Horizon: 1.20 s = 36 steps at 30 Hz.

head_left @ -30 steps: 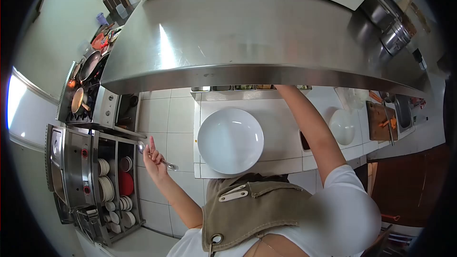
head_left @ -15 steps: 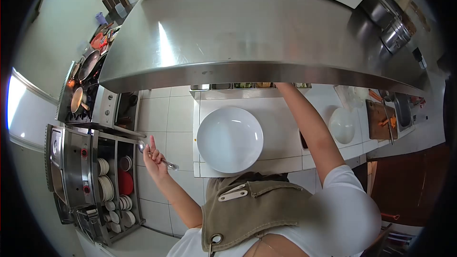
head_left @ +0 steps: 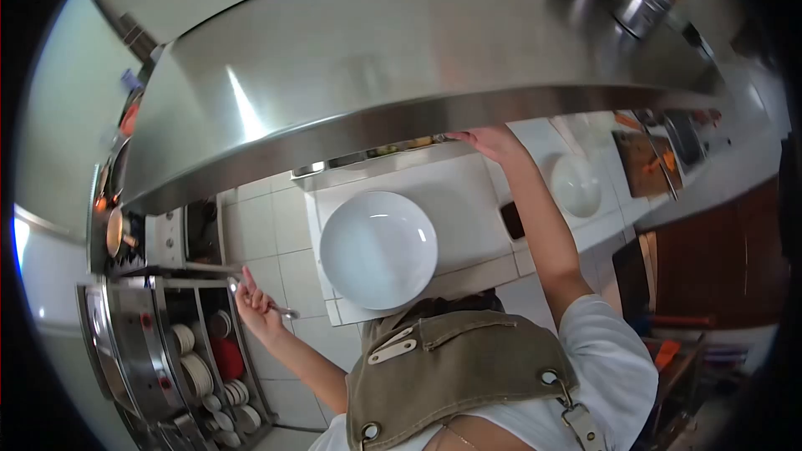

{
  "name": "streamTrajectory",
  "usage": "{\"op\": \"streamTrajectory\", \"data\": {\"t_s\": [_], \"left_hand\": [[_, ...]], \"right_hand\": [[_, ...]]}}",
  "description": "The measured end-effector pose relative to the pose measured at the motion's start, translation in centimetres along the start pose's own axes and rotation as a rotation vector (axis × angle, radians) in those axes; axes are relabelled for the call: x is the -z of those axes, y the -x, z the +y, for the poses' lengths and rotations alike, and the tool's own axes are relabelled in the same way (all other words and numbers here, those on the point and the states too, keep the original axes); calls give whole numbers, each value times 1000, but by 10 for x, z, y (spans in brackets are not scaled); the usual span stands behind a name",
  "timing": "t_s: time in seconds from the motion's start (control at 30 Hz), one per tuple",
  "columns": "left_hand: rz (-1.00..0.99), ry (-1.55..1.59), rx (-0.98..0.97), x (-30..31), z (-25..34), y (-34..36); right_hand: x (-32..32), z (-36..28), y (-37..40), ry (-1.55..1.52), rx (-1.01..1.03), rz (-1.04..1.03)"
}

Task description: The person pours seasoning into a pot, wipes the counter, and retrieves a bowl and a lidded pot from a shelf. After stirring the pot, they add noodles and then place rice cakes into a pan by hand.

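My left hand (head_left: 257, 307) is out to the left above the floor. Its fingers wrap round a shiny metal spoon (head_left: 289, 314), and one finger points up. My right hand (head_left: 494, 142) reaches to the row of metal containers (head_left: 376, 154) under the steel shelf. Its fingers are by the right end of the row; the tips are blurred and partly covered by the shelf edge, so I cannot make out whether they hold anything. A large white bowl (head_left: 378, 250) stands on the white tiled counter (head_left: 468, 242), between my arms and touched by neither hand.
The steel shelf (head_left: 359, 58) overhangs the counter's back. To the right are a pale rounded bowl (head_left: 576, 185), a dark phone-like object (head_left: 512, 220) and a cutting board (head_left: 642, 169) with orange pieces and a knife. A stove (head_left: 163, 238) and a plate rack (head_left: 200, 351) stand left.
My right hand, hidden under the shelf before, now shows at its edge, drawn back from the containers. The view has tilted and shifted. My left hand still holds the spoon.
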State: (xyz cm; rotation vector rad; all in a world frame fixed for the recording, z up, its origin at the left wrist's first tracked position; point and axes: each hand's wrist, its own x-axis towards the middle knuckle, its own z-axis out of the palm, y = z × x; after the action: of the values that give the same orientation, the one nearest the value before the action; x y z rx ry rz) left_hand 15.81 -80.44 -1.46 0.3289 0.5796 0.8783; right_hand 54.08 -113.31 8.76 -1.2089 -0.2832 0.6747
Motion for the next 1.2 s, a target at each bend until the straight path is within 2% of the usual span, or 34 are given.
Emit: {"op": "streamTrajectory", "data": {"t_s": [0.03, 0.17, 0.2, 0.27, 0.3, 0.37, 0.53, 0.63, 0.7, 0.87, 0.93, 1.07, 1.13, 1.2], "left_hand": [[-9, 5, 5, 2, 0, -3], [34, -39, 53, -1, -1, -11], [-57, 22, 86, 7, -2, -16], [-58, 1, 84, -2, -8, -15], [-43, -6, 84, -5, -10, -15], [-101, -43, 83, -7, -14, -18], [-183, -9, 149, -25, -21, -21], [-258, -23, 178, -27, -22, -20], [-161, -17, 144, -39, -29, -9], [-152, -27, 145, -36, -31, -4], [-164, -14, 145, -33, -29, -1], [-155, -38, 105, -19, -22, -3], [-155, -40, 97, -15, -20, -2], [-156, -43, 87, -15, -19, -1]], "right_hand": [[14, 2, 19, -1, 6, 44], [65, 6, 110, 418, 12, 123], [76, 10, 126, 503, 5, 147], [98, 29, 149, 696, 23, 227], [103, 40, 157, 690, 15, 247], [108, 59, 167, 946, 73, 299], [111, 91, 173, 1052, 248, 378], [112, 97, 175, 1070, 271, 410], [112, 100, 175, 1059, 254, 403], [115, 103, 178, 1030, 233, 354], [116, 102, 179, 938, 277, 352], [113, 93, 179, 947, 306, 306], [112, 90, 179, 1166, 305, 257], [111, 91, 177, 1190, 310, 269]]}}
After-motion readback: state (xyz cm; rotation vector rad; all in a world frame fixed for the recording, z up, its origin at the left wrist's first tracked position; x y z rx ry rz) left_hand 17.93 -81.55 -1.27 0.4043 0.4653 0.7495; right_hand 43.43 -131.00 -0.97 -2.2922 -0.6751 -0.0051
